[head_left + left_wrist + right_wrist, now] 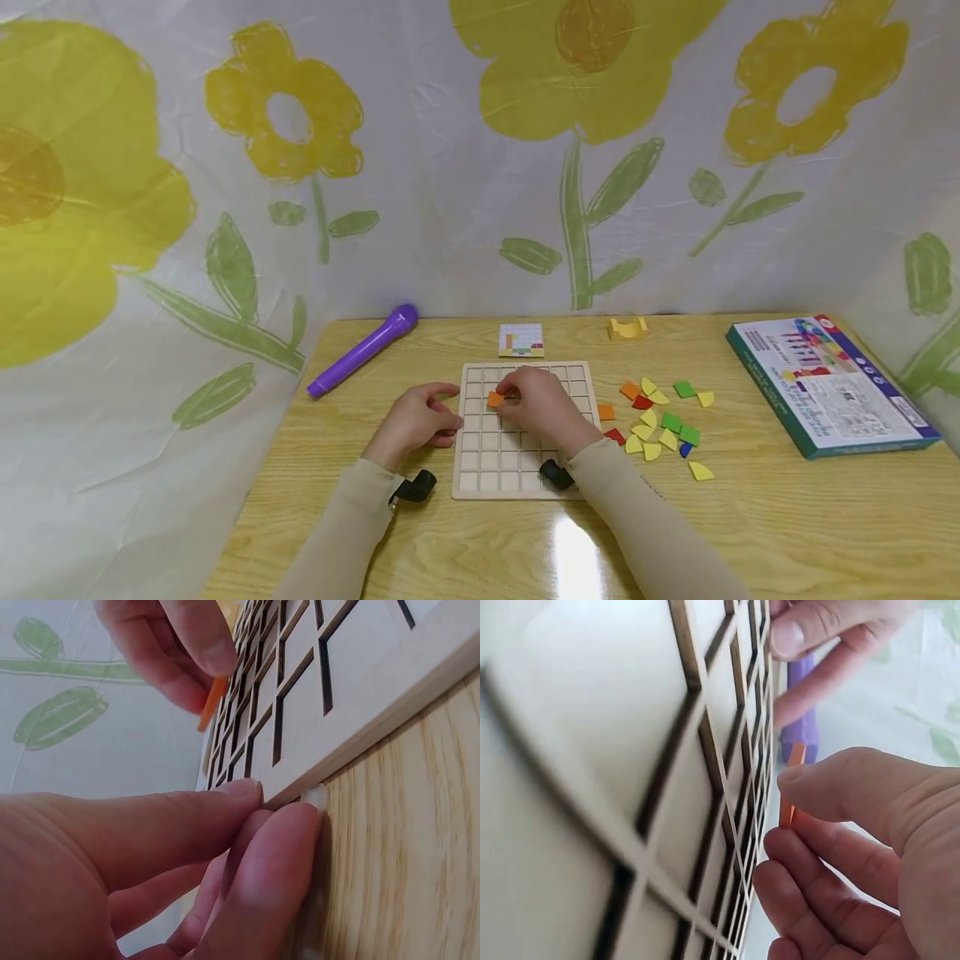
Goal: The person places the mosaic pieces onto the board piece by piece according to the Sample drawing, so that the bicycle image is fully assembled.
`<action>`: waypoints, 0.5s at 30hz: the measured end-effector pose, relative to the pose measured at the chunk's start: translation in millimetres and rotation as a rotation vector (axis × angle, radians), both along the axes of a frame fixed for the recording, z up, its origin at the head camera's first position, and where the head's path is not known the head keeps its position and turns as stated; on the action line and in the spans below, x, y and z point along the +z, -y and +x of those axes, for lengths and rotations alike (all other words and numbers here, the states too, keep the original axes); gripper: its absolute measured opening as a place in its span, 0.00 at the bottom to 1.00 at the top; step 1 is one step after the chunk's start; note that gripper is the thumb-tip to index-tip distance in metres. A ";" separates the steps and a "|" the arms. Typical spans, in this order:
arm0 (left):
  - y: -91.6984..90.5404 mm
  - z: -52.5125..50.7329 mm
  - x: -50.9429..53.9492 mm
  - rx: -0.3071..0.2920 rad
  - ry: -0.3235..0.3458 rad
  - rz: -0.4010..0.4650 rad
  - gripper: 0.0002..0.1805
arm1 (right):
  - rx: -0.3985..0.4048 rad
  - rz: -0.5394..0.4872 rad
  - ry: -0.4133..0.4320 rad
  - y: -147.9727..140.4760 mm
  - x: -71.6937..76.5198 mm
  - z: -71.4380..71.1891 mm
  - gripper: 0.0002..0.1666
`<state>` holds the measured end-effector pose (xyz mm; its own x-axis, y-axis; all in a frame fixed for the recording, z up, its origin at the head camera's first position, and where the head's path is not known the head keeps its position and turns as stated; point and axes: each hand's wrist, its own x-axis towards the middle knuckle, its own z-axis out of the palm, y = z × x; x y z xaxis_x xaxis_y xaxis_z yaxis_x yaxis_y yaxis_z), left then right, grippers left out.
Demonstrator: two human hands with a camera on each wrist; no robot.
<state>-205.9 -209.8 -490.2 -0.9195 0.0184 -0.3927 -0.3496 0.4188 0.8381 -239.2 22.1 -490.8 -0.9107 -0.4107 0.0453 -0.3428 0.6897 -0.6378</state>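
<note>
A pale wooden grid board [489,461] lies on the table with its squares bare where I can see them. At its left edge is my left hand [417,419]. Thumb and fingertips meet at the board's rim in the left wrist view, gripping it lightly. Over the board's upper middle, my right hand [546,406] pinches an orange square tile [496,400] between thumb and index finger. That tile [793,787] is tilted on edge, just above the grid. Behind the board stands a small pattern card [521,340] with a coloured grid picture.
Right of the board lie loose tiles: several yellow quarter-rounds [701,472], green squares [689,434], red pieces [642,402] and another orange square [606,412]. A purple toy microphone [363,350] is at back left, a yellow holder [627,328] at the back, a box [832,383] far right.
</note>
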 end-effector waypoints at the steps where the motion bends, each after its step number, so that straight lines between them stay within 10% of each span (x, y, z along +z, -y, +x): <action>1: -0.4 0.4 -0.4 -0.003 -0.002 0.002 0.33 | 0.003 0.007 -0.006 1.7 -0.2 0.3 0.11; 15: -1.7 1.0 -0.1 -0.015 0.000 -0.037 0.32 | 0.036 0.097 -0.060 8.1 -1.9 1.9 0.12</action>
<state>-204.8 -208.2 -490.3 -0.9194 0.0181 -0.3930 -0.3425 0.4548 0.8221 -237.3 14.0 -492.7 -0.8922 -0.4479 0.0582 -0.4041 0.7339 -0.5459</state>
